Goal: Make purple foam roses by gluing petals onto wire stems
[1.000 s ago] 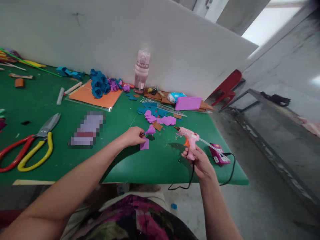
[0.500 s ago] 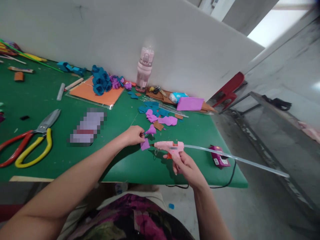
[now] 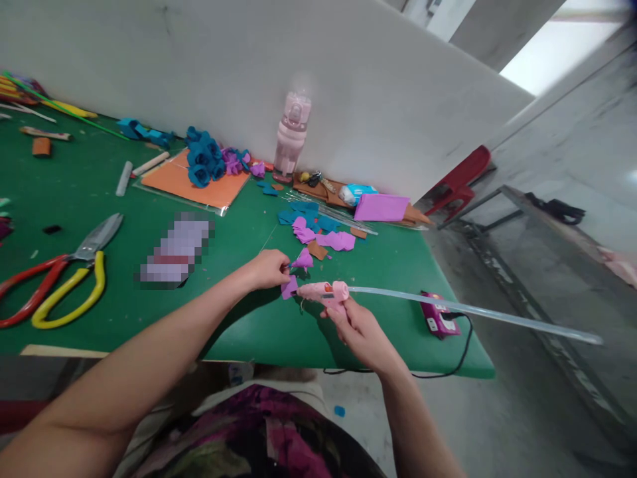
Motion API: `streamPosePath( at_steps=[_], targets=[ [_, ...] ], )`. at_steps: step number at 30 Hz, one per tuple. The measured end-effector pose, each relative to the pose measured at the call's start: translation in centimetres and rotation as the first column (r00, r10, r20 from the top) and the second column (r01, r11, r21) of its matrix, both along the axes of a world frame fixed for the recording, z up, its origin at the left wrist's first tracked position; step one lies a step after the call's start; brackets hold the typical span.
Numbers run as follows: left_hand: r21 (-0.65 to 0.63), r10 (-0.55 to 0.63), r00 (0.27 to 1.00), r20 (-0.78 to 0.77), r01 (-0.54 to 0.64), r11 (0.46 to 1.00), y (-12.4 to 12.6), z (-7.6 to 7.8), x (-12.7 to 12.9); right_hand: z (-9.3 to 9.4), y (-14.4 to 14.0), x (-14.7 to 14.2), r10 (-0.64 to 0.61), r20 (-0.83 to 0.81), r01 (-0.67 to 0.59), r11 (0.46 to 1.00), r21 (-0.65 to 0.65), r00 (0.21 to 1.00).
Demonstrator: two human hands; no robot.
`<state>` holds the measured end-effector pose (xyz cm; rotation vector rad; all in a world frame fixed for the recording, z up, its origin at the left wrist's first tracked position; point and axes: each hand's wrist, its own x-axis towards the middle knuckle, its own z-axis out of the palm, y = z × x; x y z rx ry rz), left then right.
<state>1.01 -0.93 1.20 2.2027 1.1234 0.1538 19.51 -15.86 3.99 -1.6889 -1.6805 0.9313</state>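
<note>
My left hand (image 3: 271, 268) is closed in a pinch over the table's middle. At its fingertips are a small purple flower (image 3: 303, 259) on a thin stem and a flat purple petal (image 3: 289, 287) just below; the fingers partly hide how each is gripped. My right hand (image 3: 354, 325) is wrapped round the handle of a pink hot glue gun (image 3: 321, 291). The gun's nozzle points left and meets or nearly meets the petal's right edge. A long clear glue stick (image 3: 462, 307) sticks out of the gun's back end to the right.
Purple petals (image 3: 336, 240) and blue pieces (image 3: 303, 214) lie beyond my hands. A pink bottle (image 3: 291, 136), blue flowers (image 3: 203, 159) and an orange sheet (image 3: 194, 189) stand or lie near the wall. Scissors (image 3: 92, 249) are at left; a magenta power socket box (image 3: 440, 318) sits near the right edge.
My right hand has brought the glue gun a little left, its nozzle now closer to the petal. The left hand keeps its pinch. The view has shifted slightly.
</note>
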Motion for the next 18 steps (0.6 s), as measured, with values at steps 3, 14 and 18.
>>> streamPosePath(
  at_steps=[3, 14, 18],
  targets=[
    [-0.008, -0.027, 0.999, -0.019, 0.027, 1.0, -0.1, 0.33, -0.05, 0.3, 0.08, -0.13, 0.061, 0.064, -0.059, 0.998, -0.023, 0.996],
    [-0.004, -0.032, 0.999, -0.044, 0.031, 1.0, -0.2, 0.55, 0.01, 0.46, 0.07, -0.43, 0.08, 0.116, -0.077, 0.997, -0.031, 0.99],
    [-0.009, -0.025, 0.999, -0.037, 0.025, 1.0, -0.22, 0.6, 0.0, 0.41, 0.11, -0.41, 0.094, 0.126, -0.09, 0.995, -0.035, 0.988]
  ],
)
